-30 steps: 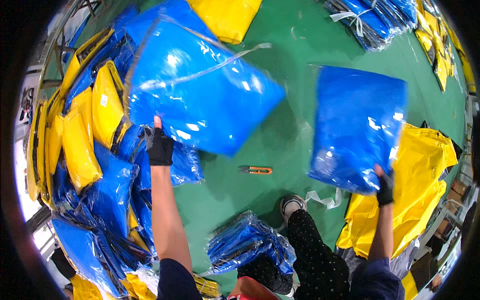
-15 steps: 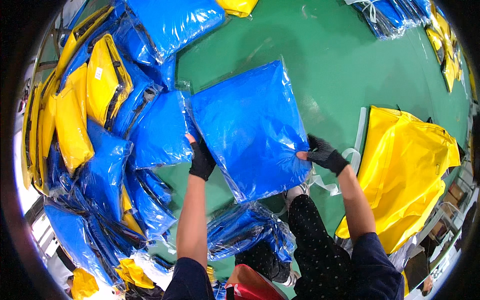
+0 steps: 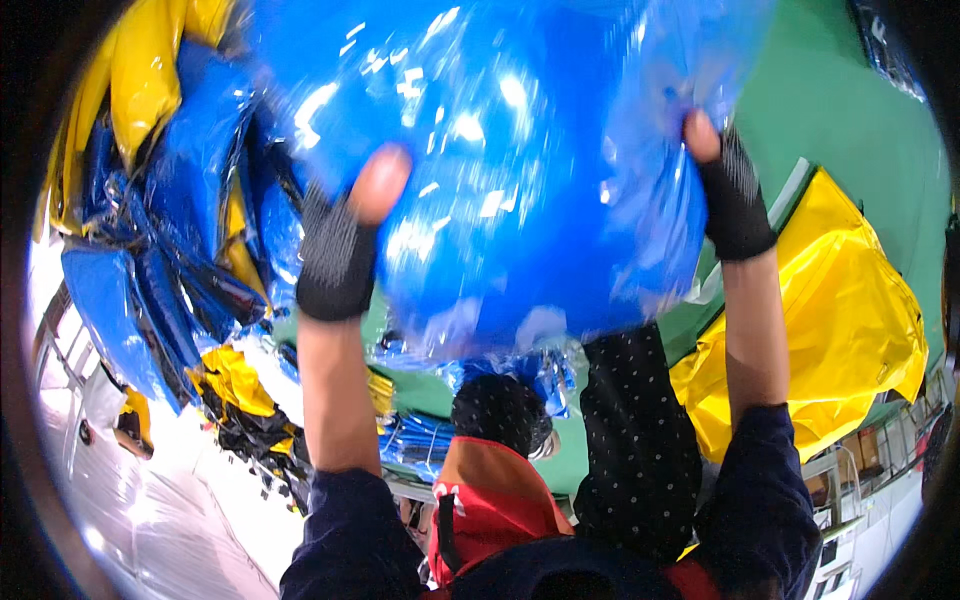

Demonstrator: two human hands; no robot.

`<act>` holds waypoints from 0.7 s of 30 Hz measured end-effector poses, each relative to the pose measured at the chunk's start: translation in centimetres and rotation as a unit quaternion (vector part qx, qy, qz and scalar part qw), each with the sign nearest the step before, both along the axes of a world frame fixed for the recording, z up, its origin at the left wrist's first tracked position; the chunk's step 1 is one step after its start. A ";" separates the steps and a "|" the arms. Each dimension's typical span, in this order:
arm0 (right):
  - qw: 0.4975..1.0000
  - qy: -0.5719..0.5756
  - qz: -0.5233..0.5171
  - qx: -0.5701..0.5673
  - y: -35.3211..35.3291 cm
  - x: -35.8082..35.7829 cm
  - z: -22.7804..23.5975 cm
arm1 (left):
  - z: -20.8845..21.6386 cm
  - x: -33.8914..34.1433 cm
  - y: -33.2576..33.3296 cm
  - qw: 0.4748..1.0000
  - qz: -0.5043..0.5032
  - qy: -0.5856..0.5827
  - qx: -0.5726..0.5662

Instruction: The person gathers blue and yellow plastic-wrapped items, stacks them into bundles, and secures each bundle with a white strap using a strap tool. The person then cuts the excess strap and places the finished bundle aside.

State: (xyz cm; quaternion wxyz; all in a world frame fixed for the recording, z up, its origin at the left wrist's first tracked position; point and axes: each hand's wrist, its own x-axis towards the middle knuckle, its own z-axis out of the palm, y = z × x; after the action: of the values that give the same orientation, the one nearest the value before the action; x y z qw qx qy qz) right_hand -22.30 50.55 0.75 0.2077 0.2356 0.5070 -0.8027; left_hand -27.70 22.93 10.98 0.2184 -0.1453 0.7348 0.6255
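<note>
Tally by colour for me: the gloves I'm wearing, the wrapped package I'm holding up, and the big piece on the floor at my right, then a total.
Black: 2 (left glove, right glove)
Blue: 1 (wrapped package, motion-blurred)
Yellow: 1 (big floor piece)
Total: 4

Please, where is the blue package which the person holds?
In the head view, the blue package fills the upper middle, between the left hand and the right hand; the yellow sheet lies to its lower right.
</note>
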 end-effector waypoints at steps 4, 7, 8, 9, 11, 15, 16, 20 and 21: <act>0.976 0.078 0.188 0.076 -5.0 7.1 2.6 | 6.1 12.3 -11.1 0.984 -0.006 -0.035 -0.172; 0.957 0.052 0.285 0.015 -9.1 12.4 6.7 | 8.7 24.5 -16.9 0.942 -0.086 -0.158 -0.282; 0.946 0.050 0.319 0.006 -10.0 13.9 7.0 | 9.1 28.3 -18.1 0.924 -0.127 -0.190 -0.306; 0.939 0.040 0.341 0.006 -10.6 15.3 6.8 | 8.3 30.6 -19.1 0.907 -0.183 -0.209 -0.318; 0.916 0.034 0.400 0.000 -11.7 17.5 6.1 | 6.9 35.8 -20.1 0.877 -0.268 -0.217 -0.335; 0.868 0.014 0.497 0.008 -12.8 20.3 3.8 | 0.9 42.8 -22.2 0.832 -0.406 -0.179 -0.335; 0.858 0.012 0.514 0.009 -12.8 20.4 2.9 | -0.6 44.3 -22.7 0.822 -0.429 -0.168 -0.335; 0.787 0.010 0.615 0.038 -14.4 21.1 1.6 | -4.3 45.2 -24.6 0.842 -0.374 -0.330 -0.206; 0.760 0.023 0.646 0.066 -15.0 21.4 1.1 | -3.9 45.0 -25.0 0.849 -0.331 -0.365 -0.191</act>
State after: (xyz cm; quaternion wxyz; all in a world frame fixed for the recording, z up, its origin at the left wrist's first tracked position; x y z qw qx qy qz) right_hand -0.87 35.53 1.87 0.6490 -0.1535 0.5956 -0.4478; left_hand 17.34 -2.08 7.11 0.6329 -0.1498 0.7119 0.2650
